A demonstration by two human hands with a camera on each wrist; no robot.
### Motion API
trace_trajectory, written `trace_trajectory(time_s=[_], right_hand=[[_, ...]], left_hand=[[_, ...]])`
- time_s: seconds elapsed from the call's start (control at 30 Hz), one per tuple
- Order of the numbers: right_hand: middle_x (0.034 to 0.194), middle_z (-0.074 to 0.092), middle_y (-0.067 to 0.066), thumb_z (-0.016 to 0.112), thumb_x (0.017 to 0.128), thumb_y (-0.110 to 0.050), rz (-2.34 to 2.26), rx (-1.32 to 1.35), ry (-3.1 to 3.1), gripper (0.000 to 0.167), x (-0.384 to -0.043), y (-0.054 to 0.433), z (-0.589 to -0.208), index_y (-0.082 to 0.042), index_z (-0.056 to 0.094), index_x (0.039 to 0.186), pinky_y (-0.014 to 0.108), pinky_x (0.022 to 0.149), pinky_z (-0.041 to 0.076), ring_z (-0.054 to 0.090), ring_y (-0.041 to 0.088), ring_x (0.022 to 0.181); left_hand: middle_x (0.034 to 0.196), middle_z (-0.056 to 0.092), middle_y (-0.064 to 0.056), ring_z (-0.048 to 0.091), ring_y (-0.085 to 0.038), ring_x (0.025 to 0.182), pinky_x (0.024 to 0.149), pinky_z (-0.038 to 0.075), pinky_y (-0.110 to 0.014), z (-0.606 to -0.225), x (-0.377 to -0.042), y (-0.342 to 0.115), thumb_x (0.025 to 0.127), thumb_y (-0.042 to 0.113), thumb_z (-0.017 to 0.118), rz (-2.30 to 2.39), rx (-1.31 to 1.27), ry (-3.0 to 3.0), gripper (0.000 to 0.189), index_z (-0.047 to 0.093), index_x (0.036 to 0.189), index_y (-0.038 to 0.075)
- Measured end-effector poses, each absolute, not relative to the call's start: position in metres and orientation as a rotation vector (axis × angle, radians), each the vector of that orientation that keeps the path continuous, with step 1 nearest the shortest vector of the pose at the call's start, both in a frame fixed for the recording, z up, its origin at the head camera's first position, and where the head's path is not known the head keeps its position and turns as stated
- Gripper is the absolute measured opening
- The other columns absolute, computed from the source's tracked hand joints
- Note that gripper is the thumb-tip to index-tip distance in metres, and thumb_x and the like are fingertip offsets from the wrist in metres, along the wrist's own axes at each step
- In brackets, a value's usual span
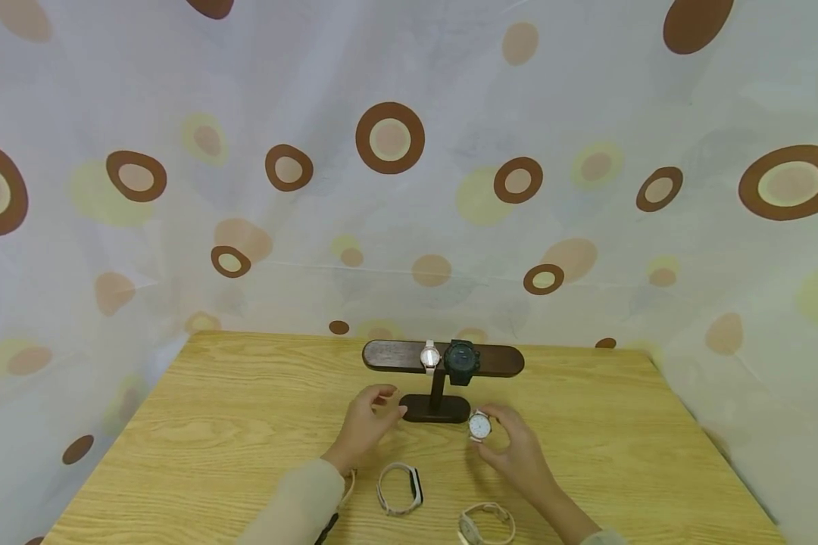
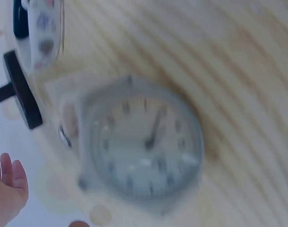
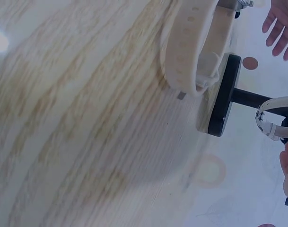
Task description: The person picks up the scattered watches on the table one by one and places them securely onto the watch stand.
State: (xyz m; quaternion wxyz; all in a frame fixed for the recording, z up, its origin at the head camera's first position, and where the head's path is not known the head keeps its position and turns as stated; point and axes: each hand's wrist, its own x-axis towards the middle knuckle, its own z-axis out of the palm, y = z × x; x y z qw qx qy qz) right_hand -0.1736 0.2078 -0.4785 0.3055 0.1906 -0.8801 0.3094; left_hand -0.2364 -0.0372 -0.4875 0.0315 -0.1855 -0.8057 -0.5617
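My right hand (image 1: 518, 450) pinches a small white-faced wristwatch (image 1: 479, 426) between thumb and fingers, just right of the dark stand's base (image 1: 436, 409). In the right wrist view, the held watch's pale strap (image 3: 278, 131) hangs in a loop by the fingertips. My left hand (image 1: 368, 422) is held near the base's left end with its fingers loosely bent and nothing in them. On the stand's bar (image 1: 395, 356) sit a small watch with a pale strap (image 1: 430, 356) and a bulky black watch (image 1: 461, 362).
A pale fitness band (image 1: 399, 489) and a pale-strapped watch (image 1: 487, 524) lie on the wooden table (image 1: 245, 424). Another strap (image 1: 348, 488) is partly hidden by the left sleeve. A blurred watch face (image 2: 144, 146) fills the left wrist view. A patterned curtain (image 1: 423, 204) hangs behind.
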Motion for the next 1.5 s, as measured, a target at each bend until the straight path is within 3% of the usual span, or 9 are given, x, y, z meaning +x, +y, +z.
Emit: trace_trajectory(time_s=[0.17, 0.43, 0.7, 0.83, 1.07, 1.5], right_hand=[[0.102, 0.065, 0.011, 0.083, 0.055, 0.007, 0.819, 0.476, -2.324, 0.054, -0.172, 0.211, -0.476, 0.003, 0.062, 0.105, 0.04, 0.076, 0.056, 0.061, 0.025, 0.094], [0.103, 0.064, 0.011, 0.083, 0.056, 0.006, 0.866, 0.409, -2.347, 0.055, -0.168, 0.219, -0.479, 0.002, 0.062, 0.107, 0.039, 0.078, 0.056, 0.061, 0.024, 0.093], [0.103, 0.064, 0.009, 0.083, 0.056, 0.008, 0.861, 0.375, -2.343, 0.054, -0.166, 0.229, -0.48, 0.003, 0.061, 0.106, 0.04, 0.077, 0.055, 0.061, 0.024, 0.092], [0.102, 0.065, 0.009, 0.083, 0.055, 0.008, 0.853, 0.376, -2.327, 0.054, -0.166, 0.232, -0.481, 0.002, 0.062, 0.104, 0.036, 0.076, 0.055, 0.061, 0.022, 0.09], [0.098, 0.065, 0.011, 0.083, 0.054, 0.009, 0.817, 0.37, -2.295, 0.052, -0.172, 0.24, -0.481, 0.002, 0.062, 0.102, 0.012, 0.079, 0.048, 0.059, 0.02, 0.087], [0.099, 0.064, 0.013, 0.082, 0.059, 0.007, 0.792, 0.331, -2.29, 0.05, -0.182, 0.258, -0.472, 0.004, 0.06, 0.104, 0.016, 0.08, 0.048, 0.057, 0.023, 0.09]], left_hand=[[0.118, 0.054, -0.023, 0.052, -0.039, 0.105, 0.09, 0.045, -0.052, -0.48, -0.243, -0.047, 0.084, 0.023, 0.069, -1.723, -0.484, -2.477, 0.047, 0.053, 0.12, -0.003], [0.122, 0.053, -0.019, 0.051, -0.034, 0.108, 0.093, 0.045, -0.048, -0.464, -0.254, -0.055, 0.079, 0.022, 0.074, -1.64, -0.305, -2.46, 0.066, 0.043, 0.131, -0.005], [0.132, 0.044, -0.017, 0.047, -0.033, 0.119, 0.099, 0.044, -0.048, -0.451, -0.261, -0.06, 0.075, 0.031, 0.078, -1.215, -0.47, -2.542, 0.08, 0.038, 0.138, 0.003], [0.131, 0.046, -0.017, 0.046, -0.033, 0.122, 0.103, 0.041, -0.048, -0.443, -0.265, -0.057, 0.072, 0.034, 0.079, -0.918, -0.623, -2.53, 0.08, 0.041, 0.136, 0.004], [0.13, 0.047, -0.015, 0.048, -0.031, 0.119, 0.101, 0.042, -0.044, -0.433, -0.27, -0.049, 0.072, 0.034, 0.079, -0.531, -0.794, -2.469, 0.074, 0.046, 0.13, 0.003], [0.121, 0.054, -0.014, 0.052, -0.028, 0.115, 0.099, 0.045, -0.038, -0.426, -0.272, -0.045, 0.072, 0.033, 0.079, -0.16, -0.908, -2.363, 0.062, 0.054, 0.12, 0.003]])
